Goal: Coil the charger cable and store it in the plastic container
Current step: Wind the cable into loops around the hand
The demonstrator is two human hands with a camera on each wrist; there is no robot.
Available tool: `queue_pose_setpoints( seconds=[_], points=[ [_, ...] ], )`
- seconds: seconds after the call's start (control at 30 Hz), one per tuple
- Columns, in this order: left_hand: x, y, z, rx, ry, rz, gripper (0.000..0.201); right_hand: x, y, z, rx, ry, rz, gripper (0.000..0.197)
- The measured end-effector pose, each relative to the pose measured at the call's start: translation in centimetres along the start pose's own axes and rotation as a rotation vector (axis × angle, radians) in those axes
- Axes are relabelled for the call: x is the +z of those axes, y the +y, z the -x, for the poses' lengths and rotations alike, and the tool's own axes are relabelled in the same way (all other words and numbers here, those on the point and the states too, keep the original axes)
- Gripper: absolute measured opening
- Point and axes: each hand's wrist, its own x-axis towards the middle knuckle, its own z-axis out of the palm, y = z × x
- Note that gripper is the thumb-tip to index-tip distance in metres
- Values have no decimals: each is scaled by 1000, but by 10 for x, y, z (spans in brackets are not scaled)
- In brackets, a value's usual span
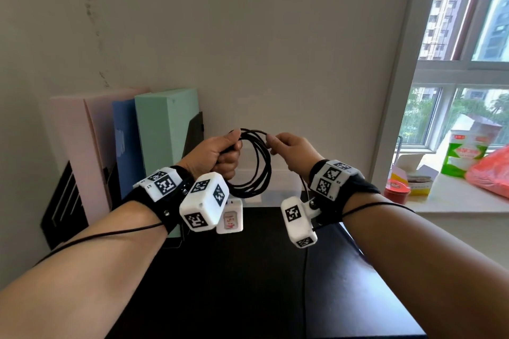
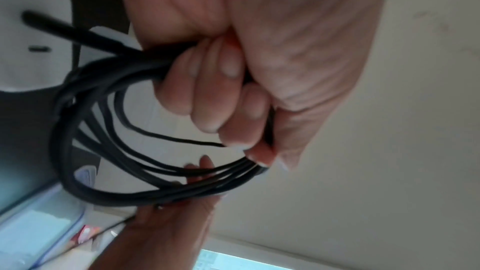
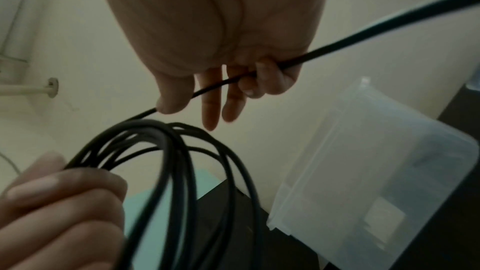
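- My left hand (image 1: 220,155) is fisted round the gathered loops of the charger cable (image 1: 260,162), held up at chest height before the wall.
- My right hand (image 1: 293,150) pinches the free strand between thumb and fingers, feeding it toward the coil.
- Risk, as I judge it: a loosened left grip lets the loops spring apart; the trailing tail could snag.
- The plastic container (image 3: 376,171) waits below on the dark desk (image 1: 248,283).
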Motion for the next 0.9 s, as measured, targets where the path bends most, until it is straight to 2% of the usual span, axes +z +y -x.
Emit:
queue_pose_setpoints(
  seconds=[0.17,0.27,0.33,0.4,0.43,0.5,0.57,0.6,0.67,0.73,0.83,0.9],
  points=[
    [-2,7,-4,85,-108,253,39,4,17,9,220,-261,-387,39],
    [-7,13,-7,156,-106,363,36,0,29,15,285,-313,-435,35],
    [-12,17,-8,197,-61,440,35,-5,41,16,310,-290,-429,31],
    [-15,21,-10,230,72,488,48,-10,52,16,328,-234,-406,28],
    [-17,22,-10,250,145,509,54,-13,57,16,330,-190,-362,26],
    [-19,24,-12,285,259,532,52,-18,63,15,307,-64,-156,19],
    [-17,23,-13,312,331,481,47,-21,62,14,243,61,130,14],
    [-16,21,-14,326,352,439,46,-20,59,15,208,67,277,17],
    [-12,18,-17,342,353,371,42,-16,45,21,110,-16,660,23],
    [-7,15,-19,311,315,335,35,-8,29,27,-103,-83,969,26],
    [2,10,-19,240,281,174,32,2,3,32,-446,-122,1045,26],
    [7,3,-20,213,291,-20,32,6,-13,34,-586,-145,996,23]
  ],
)
